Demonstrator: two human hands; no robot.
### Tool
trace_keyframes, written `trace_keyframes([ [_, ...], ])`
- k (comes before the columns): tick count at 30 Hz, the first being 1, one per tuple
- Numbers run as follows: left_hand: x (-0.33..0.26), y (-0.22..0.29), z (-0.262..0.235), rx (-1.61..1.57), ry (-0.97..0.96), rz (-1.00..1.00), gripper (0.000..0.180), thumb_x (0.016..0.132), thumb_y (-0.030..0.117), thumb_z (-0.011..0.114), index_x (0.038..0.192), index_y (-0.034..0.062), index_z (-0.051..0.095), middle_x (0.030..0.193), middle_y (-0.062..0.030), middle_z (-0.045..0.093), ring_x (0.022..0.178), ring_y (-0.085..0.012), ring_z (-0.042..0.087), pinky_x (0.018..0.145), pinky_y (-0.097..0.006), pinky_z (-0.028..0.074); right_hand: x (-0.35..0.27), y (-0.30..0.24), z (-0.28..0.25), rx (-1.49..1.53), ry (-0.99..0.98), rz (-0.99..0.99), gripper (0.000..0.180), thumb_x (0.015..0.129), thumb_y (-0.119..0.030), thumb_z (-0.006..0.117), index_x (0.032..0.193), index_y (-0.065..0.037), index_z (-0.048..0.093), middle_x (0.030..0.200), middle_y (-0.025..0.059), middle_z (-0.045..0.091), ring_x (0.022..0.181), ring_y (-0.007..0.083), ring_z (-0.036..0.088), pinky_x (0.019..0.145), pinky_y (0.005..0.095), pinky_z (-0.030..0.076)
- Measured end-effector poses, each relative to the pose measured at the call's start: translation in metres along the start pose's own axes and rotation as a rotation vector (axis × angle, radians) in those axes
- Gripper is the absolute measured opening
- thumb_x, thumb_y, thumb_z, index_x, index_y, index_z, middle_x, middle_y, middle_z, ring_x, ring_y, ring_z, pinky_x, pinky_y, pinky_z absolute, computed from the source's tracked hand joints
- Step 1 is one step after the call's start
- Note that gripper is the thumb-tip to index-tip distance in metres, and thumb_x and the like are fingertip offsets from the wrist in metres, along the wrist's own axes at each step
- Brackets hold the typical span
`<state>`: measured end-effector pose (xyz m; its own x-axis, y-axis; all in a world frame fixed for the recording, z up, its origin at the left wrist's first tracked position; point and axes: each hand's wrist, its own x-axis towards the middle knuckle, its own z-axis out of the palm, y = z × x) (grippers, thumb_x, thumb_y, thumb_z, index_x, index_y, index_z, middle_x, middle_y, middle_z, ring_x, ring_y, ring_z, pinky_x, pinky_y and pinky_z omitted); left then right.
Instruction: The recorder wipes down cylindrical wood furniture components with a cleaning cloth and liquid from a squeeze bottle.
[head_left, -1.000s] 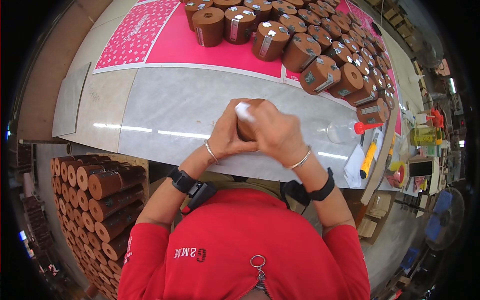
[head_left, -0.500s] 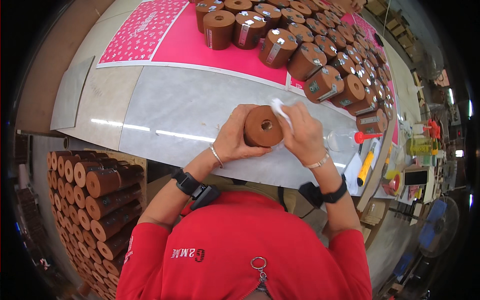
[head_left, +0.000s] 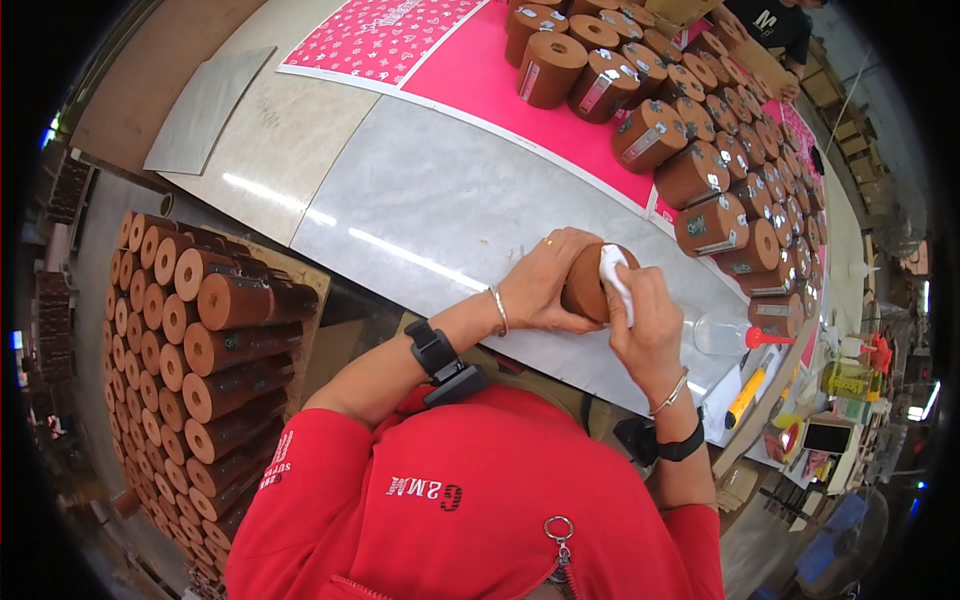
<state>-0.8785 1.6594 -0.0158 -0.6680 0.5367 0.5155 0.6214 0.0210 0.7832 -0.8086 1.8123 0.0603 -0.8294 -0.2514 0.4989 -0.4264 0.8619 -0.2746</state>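
My left hand (head_left: 545,283) is wrapped round the side of a brown cylindrical block (head_left: 582,284), holding it just above the grey table surface (head_left: 420,190). In my right hand (head_left: 648,325) a folded white cloth (head_left: 616,278) is pinched and pressed against the block's end face. Cloth and fingers cover much of that face, so its centre hole is hidden. A clear squeeze bottle (head_left: 715,335) with a red nozzle lies on its side just right of my right hand.
Many similar brown blocks (head_left: 695,170) stand on pink printed sheets (head_left: 480,95) at the far right. More lie stacked (head_left: 215,350) on the lower left. A yellow-handled tool (head_left: 745,398) rests near the table's right edge. Another person (head_left: 770,25) is at the far end.
The whole view has turned, so my hands and the block appear farther right. The cloth has moved from the block's edge onto its end face. Another person has come into view.
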Motion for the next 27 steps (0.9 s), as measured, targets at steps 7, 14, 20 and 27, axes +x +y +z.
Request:
trace_keyframes([
  [7, 0.003, -0.003, 0.003, -0.052, -0.006, -0.046, 0.087, 0.055, 0.037, 0.082, 0.122, 0.0014, 0.04, 0.11, -0.0187, 0.049, 0.102, -0.0363, 0.048, 0.088, -0.041, 0.04, 0.005, -0.001, 0.001, -0.042, 0.011, 0.095, 0.024, 0.078, -0.009, 0.064, 0.099, -0.004, 0.057, 0.083, 0.0097, 0.052, 0.061, 0.0264, 0.057, 0.049, 0.0326, 0.045],
  [14, 0.004, 0.004, 0.0, -0.071, -0.021, -0.091, 0.087, 0.056, 0.037, 0.082, 0.123, 0.001, 0.04, 0.111, -0.0184, 0.049, 0.104, -0.0354, 0.05, 0.089, -0.04, 0.042, -0.001, -0.005, -0.022, -0.041, 0.007, 0.186, 0.047, 0.077, -0.033, 0.07, 0.112, -0.004, 0.056, 0.086, 0.0092, 0.055, 0.067, 0.0236, 0.059, 0.052, 0.0311, 0.047],
  [20, 0.003, 0.007, -0.004, -0.016, -0.065, -0.112, 0.089, 0.057, 0.034, 0.084, 0.127, 0.0045, 0.038, 0.118, -0.0145, 0.049, 0.109, -0.0309, 0.053, 0.091, -0.038, 0.044, -0.028, -0.001, -0.04, 0.09, 0.041, 0.389, 0.055, 0.078, -0.038, 0.07, 0.115, -0.001, 0.054, 0.096, 0.0127, 0.059, 0.079, 0.022, 0.061, 0.062, 0.0308, 0.049],
  [27, -0.004, 0.007, -0.004, 0.002, -0.041, -0.125, 0.098, 0.058, 0.038, 0.085, 0.133, 0.0037, 0.032, 0.124, -0.0172, 0.046, 0.116, -0.0321, 0.049, 0.096, -0.039, 0.042, -0.053, 0.016, -0.056, 0.161, 0.214, 0.456, 0.05, 0.087, -0.04, 0.059, 0.116, 0.001, 0.054, 0.104, 0.0143, 0.06, 0.094, 0.0249, 0.059, 0.077, 0.0339, 0.047],
])
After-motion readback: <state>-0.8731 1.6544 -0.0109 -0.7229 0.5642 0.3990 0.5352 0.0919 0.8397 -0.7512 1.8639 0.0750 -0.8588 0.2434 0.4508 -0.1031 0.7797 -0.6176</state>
